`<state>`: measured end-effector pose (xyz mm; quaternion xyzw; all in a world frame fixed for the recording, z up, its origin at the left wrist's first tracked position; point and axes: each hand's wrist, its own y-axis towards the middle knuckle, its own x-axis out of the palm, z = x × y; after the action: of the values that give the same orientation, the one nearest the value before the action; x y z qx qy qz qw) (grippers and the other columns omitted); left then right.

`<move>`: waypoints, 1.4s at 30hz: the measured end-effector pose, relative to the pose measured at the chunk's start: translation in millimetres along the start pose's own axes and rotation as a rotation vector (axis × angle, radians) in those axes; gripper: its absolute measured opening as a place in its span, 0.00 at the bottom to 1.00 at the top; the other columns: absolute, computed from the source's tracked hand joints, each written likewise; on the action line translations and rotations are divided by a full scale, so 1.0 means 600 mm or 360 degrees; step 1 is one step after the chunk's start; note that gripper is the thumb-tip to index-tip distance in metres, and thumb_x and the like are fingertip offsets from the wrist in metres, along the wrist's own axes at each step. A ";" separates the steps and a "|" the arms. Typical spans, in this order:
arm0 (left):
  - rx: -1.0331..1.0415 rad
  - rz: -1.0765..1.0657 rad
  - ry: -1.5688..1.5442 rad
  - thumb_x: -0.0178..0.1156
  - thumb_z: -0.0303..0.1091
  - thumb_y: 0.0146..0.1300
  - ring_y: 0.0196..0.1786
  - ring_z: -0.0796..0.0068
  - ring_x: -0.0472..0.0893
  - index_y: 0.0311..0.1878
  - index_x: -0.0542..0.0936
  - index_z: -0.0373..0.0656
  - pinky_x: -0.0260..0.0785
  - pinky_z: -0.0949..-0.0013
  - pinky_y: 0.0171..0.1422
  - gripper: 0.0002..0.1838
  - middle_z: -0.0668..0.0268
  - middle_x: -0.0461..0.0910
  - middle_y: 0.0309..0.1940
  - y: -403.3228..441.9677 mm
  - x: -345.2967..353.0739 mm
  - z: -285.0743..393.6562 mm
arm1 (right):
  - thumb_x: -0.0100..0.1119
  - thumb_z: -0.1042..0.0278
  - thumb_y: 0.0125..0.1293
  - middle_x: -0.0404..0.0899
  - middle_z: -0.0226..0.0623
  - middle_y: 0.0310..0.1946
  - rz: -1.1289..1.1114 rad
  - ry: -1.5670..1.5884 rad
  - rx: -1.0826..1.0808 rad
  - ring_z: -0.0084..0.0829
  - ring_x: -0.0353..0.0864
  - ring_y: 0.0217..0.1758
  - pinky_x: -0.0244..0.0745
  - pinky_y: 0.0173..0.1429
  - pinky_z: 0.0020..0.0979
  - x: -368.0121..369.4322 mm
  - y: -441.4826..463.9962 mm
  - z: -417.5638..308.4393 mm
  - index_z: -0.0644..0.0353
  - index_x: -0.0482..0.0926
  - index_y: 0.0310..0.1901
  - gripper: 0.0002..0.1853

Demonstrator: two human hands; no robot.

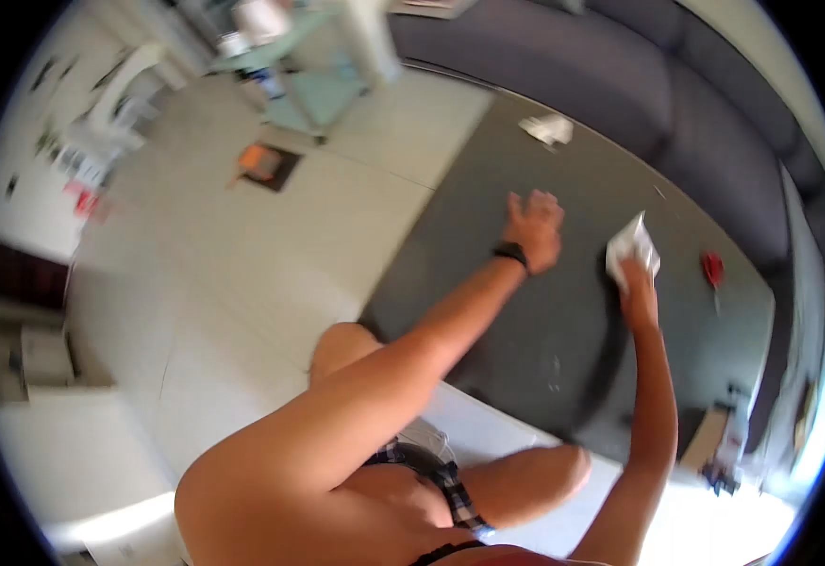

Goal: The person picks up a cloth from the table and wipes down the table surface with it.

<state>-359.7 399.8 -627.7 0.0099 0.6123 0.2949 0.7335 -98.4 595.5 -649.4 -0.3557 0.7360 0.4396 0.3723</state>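
Note:
My right hand [636, 283] grips the lower end of a white crumpled packet or sheet [635, 241] over the dark grey table [525, 325]. Blur hides what exactly it is made of. To its left, my left hand [537, 231] is over the tabletop with its fingers apart and nothing in it; a black band circles the wrist. Right of my right hand lies a small red-handled tool [711, 268], perhaps scissors, its thin end pointing toward me. Another white crumpled piece [549, 130] rests near the table's far end.
A grey sofa [601, 71] runs along the table's far side. On the near right corner stand a clear bottle [735, 429] and a brown item [705, 439]. An orange thing lies on a dark mat [285, 172] on the tiled floor, near a glass-shelved cart [308, 108].

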 end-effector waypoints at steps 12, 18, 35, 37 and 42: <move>0.0442 0.0056 0.0131 0.56 0.43 0.71 0.76 0.53 0.71 0.67 0.80 0.48 0.64 0.37 0.75 0.24 0.58 0.76 0.72 0.039 0.117 -0.091 | 0.71 0.71 0.58 0.86 0.38 0.57 0.0324 0.0329 0.0413 0.44 0.81 0.66 0.72 0.75 0.42 0.101 -0.002 -0.040 0.46 0.89 0.54 0.20; 0.0564 -0.0040 -0.0035 0.53 0.46 0.76 0.76 0.53 0.71 0.72 0.77 0.48 0.61 0.31 0.73 0.26 0.59 0.75 0.74 0.101 0.191 -0.148 | 0.62 0.72 0.71 0.81 0.39 0.67 -0.0095 0.0301 0.0296 0.42 0.78 0.71 0.72 0.75 0.46 0.096 -0.063 -0.198 0.43 0.83 0.66 0.23; 0.0321 -0.0071 0.0206 0.61 0.50 0.71 0.79 0.51 0.67 0.69 0.78 0.51 0.58 0.23 0.72 0.27 0.61 0.71 0.77 0.032 0.092 -0.061 | 0.61 0.70 0.69 0.83 0.34 0.65 0.0167 -0.0106 0.0463 0.40 0.78 0.71 0.72 0.75 0.43 0.007 -0.054 -0.038 0.48 0.86 0.61 0.19; 0.0196 -0.0147 0.0147 0.58 0.54 0.72 0.85 0.54 0.59 0.76 0.72 0.52 0.47 0.21 0.79 0.32 0.62 0.64 0.82 0.018 0.083 -0.053 | 0.58 0.70 0.70 0.82 0.36 0.64 0.0028 -0.0228 0.0843 0.42 0.80 0.69 0.71 0.74 0.43 -0.016 -0.020 0.004 0.51 0.83 0.62 0.20; 0.0021 -0.0251 0.0293 0.54 0.57 0.76 0.88 0.58 0.53 0.79 0.68 0.52 0.41 0.26 0.84 0.34 0.63 0.60 0.84 0.014 0.053 -0.022 | 0.53 0.74 0.71 0.84 0.35 0.64 0.0569 -0.0361 0.0930 0.43 0.76 0.73 0.71 0.73 0.46 0.007 0.026 0.100 0.51 0.86 0.59 0.19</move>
<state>-372.6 416.5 -656.3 -0.0606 0.6779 0.2319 0.6949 -99.4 655.3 -667.1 -0.0489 0.8351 0.3055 0.4549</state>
